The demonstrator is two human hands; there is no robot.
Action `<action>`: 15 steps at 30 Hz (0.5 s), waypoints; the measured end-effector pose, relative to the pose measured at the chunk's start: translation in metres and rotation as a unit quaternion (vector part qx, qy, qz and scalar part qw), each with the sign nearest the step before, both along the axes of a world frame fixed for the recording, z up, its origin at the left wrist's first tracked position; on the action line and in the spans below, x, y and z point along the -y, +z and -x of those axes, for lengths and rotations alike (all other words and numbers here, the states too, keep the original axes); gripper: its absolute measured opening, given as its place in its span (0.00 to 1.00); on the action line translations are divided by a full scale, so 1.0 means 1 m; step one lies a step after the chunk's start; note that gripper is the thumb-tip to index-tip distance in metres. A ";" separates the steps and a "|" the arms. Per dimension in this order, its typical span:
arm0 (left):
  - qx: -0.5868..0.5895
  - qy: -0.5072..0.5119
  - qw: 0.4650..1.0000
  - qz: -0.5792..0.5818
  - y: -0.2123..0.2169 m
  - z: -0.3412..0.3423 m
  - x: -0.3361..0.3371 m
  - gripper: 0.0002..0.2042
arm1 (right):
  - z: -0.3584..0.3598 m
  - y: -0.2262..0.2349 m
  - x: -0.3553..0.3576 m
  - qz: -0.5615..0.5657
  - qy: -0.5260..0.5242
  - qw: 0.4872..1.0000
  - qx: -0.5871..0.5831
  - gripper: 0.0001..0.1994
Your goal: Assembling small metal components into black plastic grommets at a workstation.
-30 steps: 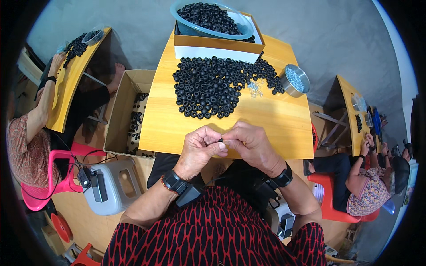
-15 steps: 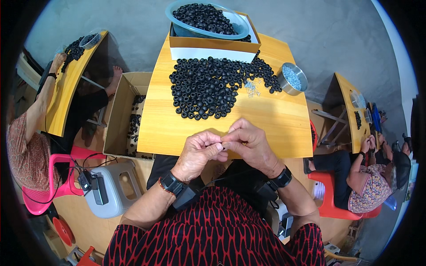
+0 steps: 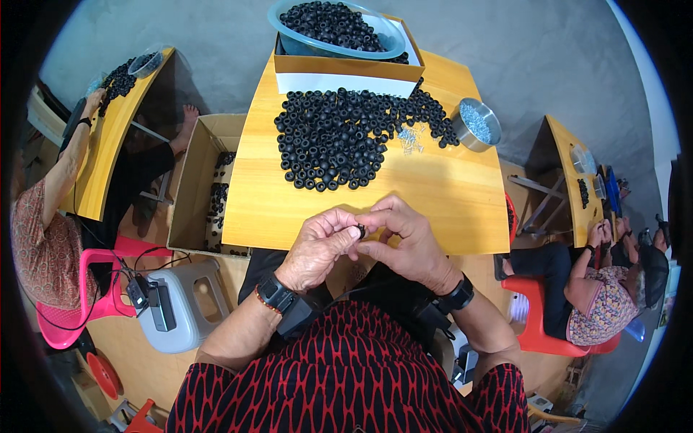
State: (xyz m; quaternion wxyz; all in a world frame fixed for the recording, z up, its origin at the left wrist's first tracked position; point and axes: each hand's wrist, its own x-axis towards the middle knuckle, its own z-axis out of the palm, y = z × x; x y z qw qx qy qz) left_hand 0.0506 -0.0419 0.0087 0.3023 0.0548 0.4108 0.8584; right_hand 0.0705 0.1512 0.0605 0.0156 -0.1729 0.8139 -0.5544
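Between the thumb and fingers of my left hand (image 3: 317, 249) is a small round black plastic part with a hole (image 3: 361, 230), held just over the table's near edge. My right hand (image 3: 408, 242) is close against it: the index fingertip reaches the part's upper side, while the thumb sits lower and apart from it. Any small piece inside the part is hidden. Beyond my hands, a broad pile of the same black parts (image 3: 328, 144) covers the table (image 3: 289, 216). A few silvery screws (image 3: 410, 140) lie at the pile's right side.
A metal bowl of screws (image 3: 478, 124) tilts at the table's right. At the back, a blue basin (image 3: 397, 47) of black parts rests on a box (image 3: 339, 83). Left stands a carton (image 3: 184, 195). Other people sit at side tables (image 3: 105, 166), (image 3: 570, 180).
My right thumb has come away from the left fingertips and moved down, so the fingers are wider apart. The black part in my left hand now shows more plainly.
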 end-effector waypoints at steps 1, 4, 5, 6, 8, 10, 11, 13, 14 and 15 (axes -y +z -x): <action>-0.006 0.005 1.000 0.000 0.001 -0.001 -0.001 0.05 | -0.002 0.000 0.002 -0.013 -0.014 1.000 -0.014 0.15; -0.006 0.014 1.000 -0.008 -0.001 -0.002 -0.001 0.05 | -0.004 -0.001 0.007 -0.047 -0.031 0.996 -0.068 0.16; 0.000 0.016 1.000 -0.016 -0.002 -0.002 -0.001 0.06 | -0.004 -0.002 0.007 -0.069 -0.035 0.991 -0.107 0.15; 0.001 0.016 1.000 -0.016 -0.003 -0.001 0.000 0.06 | -0.004 -0.002 0.008 -0.068 -0.035 0.991 -0.107 0.15; 0.022 0.015 0.999 -0.029 -0.005 -0.001 0.001 0.04 | -0.004 -0.003 0.009 -0.084 -0.028 0.985 -0.146 0.15; 0.025 0.020 0.999 -0.029 -0.004 -0.001 0.000 0.04 | -0.007 0.000 0.011 -0.088 -0.025 0.985 -0.146 0.15; 0.028 0.025 0.999 -0.030 -0.004 -0.002 0.000 0.03 | -0.007 0.001 0.012 -0.092 -0.023 0.985 -0.146 0.15; 0.031 0.024 0.999 -0.035 -0.004 -0.001 0.000 0.04 | -0.007 -0.001 0.011 -0.094 -0.017 0.984 -0.147 0.16; 0.035 0.023 0.998 -0.041 -0.005 -0.001 0.001 0.04 | -0.007 -0.002 0.010 -0.097 -0.010 0.984 -0.148 0.18; 0.035 0.024 0.998 -0.041 -0.004 -0.001 0.001 0.04 | -0.007 -0.002 0.010 -0.097 -0.010 0.984 -0.148 0.18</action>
